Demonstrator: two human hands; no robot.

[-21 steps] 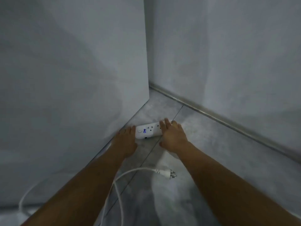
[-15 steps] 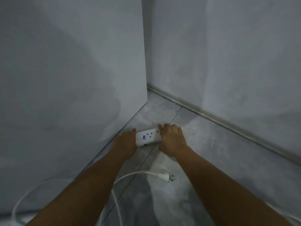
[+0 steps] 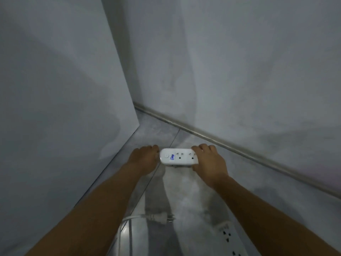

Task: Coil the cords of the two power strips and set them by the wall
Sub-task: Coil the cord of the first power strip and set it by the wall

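A white power strip (image 3: 178, 157) with a round switch and a blue mark lies across the grey floor near the corner. My left hand (image 3: 143, 157) is at its left end, fingers curled down around that end. My right hand (image 3: 208, 159) grips its right end, fingers over the top and thumb below. A white plug (image 3: 162, 218) on a white cord (image 3: 127, 221) lies on the floor between my forearms. The end of a second white power strip (image 3: 228, 237) shows at the bottom right, partly hidden by my right forearm.
A pale wall panel (image 3: 64, 108) stands close on the left, its lower edge running along the floor. Another wall with a baseboard (image 3: 221, 143) runs diagonally behind the strip. The floor is grey tile (image 3: 184, 191) with a seam line.
Both hands have shifted right with the power strip, away from the left wall. My view has dropped, and the second strip has come into sight at the bottom right.
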